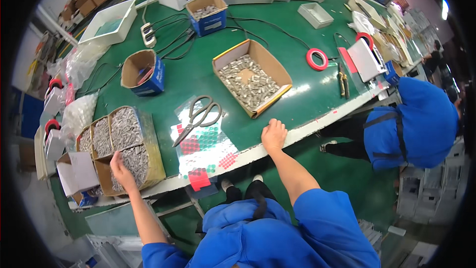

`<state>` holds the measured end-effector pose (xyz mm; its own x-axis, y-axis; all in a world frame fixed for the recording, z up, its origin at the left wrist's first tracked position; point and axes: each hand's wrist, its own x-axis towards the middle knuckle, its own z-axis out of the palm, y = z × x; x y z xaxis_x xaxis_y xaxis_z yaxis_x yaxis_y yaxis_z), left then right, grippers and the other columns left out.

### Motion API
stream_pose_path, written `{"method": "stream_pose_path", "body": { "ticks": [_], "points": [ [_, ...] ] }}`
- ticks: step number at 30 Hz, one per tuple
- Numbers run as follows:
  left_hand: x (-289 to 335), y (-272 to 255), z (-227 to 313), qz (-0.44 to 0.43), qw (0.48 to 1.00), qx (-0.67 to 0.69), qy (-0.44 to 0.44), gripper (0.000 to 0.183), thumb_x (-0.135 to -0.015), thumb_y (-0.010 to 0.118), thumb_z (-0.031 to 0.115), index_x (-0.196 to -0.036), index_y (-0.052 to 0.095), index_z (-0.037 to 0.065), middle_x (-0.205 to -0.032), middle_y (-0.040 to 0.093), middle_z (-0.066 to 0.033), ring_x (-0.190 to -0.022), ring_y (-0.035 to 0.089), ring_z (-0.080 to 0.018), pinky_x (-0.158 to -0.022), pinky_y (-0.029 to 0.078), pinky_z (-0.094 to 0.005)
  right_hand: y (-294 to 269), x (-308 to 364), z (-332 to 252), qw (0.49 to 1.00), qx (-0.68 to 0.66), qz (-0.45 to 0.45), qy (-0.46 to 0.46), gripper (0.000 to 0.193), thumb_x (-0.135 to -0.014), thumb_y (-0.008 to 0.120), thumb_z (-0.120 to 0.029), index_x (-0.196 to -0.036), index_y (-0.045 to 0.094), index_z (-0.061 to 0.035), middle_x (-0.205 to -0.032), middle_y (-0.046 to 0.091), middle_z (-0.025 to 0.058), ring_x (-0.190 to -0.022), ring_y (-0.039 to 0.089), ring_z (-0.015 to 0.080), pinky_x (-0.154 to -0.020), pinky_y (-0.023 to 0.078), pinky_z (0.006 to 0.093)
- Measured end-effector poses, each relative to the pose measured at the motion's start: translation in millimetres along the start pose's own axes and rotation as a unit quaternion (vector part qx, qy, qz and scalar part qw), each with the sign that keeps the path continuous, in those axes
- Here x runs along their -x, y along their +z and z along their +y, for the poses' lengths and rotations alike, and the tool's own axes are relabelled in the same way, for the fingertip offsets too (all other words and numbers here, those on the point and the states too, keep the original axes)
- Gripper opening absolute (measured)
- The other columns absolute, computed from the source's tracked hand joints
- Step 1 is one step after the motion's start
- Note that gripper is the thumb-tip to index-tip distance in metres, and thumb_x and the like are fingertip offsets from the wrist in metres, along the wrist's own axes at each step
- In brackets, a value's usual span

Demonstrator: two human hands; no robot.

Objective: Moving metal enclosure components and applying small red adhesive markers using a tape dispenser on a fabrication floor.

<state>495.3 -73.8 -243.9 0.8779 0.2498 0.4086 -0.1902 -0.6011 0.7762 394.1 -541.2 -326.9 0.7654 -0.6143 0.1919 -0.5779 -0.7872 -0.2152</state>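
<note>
My left hand [122,171] reaches over the near compartment of a divided cardboard box [157,156] at the left. Its fingers look stretched out, against the small grey metal pieces [135,163] there. At the table's front edge rests my right hand [273,135], its fingers curled in; anything inside them is hidden. Just beyond it is an open cardboard box [280,67], part filled with small silvery metal cylinders [250,80]. Between my hands lie black-handled scissors [197,121] on clear sheets of red and green round stickers [210,141].
Blue cardboard boxes [153,85] and a cable-fed power strip [148,34] are farther back on the green table [183,74]. A red tape roll [317,59] and pliers [343,80] lie to the right. Another person in blue [414,124] is beside the table at right.
</note>
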Motion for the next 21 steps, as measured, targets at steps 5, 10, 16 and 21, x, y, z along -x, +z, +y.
{"method": "stream_pose_path", "body": {
  "ticks": [5, 10, 16, 21],
  "points": [
    [2.2, -1.7, 18.3, -0.039, 0.985, -0.136, 0.102, 0.02, -0.084, 0.04, -0.003, -0.096, 0.055, -0.001, -0.095, 0.056, -0.0122, -0.09, 0.053, -0.0224, -0.08, 0.042, -0.0297, 0.7, -0.8, -0.8, 1.0, -0.003, -0.004, 0.006, 0.015, -0.073, 0.051, -0.017, -0.085, 0.047, -0.0099, -0.083, 0.05, 0.0076, -0.081, 0.047, 0.0261, -0.071, 0.035, 0.0394],
    [12.0, -2.8, 37.3, -0.065, 0.985, -0.147, 0.06, 0.02, -0.081, 0.044, -0.002, -0.097, 0.056, 0.001, -0.104, 0.054, -0.0144, -0.103, 0.049, -0.0281, -0.088, 0.037, -0.0335, 0.6, -1.0, -2.0, 1.0, 0.003, 0.003, 0.001, 0.015, -0.072, 0.051, -0.017, -0.084, 0.046, -0.01, -0.082, 0.049, 0.0075, -0.081, 0.047, 0.0259, -0.07, 0.035, 0.0386],
    [29.0, -3.9, 43.0, -0.079, 0.955, -0.256, 0.125, 0.027, -0.083, 0.047, 0.009, -0.109, 0.051, 0.003, -0.115, 0.048, -0.0136, -0.113, 0.04, -0.0297, -0.096, 0.028, -0.0411, -1.0, -0.1, -3.5, 1.0, 0.005, 0.009, -0.001, 0.014, -0.073, 0.051, -0.017, -0.083, 0.045, -0.0103, -0.082, 0.049, 0.0075, -0.081, 0.047, 0.0257, -0.07, 0.035, 0.0383],
    [29.2, 2.6, 31.8, -0.066, 0.95, -0.278, 0.122, 0.03, -0.083, 0.048, 0.016, -0.11, 0.05, 0.003, -0.115, 0.049, -0.0137, -0.111, 0.041, -0.0307, -0.097, 0.027, -0.0411, -0.4, 0.5, -2.0, 1.0, 0.007, 0.002, 0.004, 0.014, -0.073, 0.051, -0.018, -0.083, 0.045, -0.0103, -0.082, 0.049, 0.0076, -0.081, 0.047, 0.0257, -0.071, 0.035, 0.0384]
  ]
}}
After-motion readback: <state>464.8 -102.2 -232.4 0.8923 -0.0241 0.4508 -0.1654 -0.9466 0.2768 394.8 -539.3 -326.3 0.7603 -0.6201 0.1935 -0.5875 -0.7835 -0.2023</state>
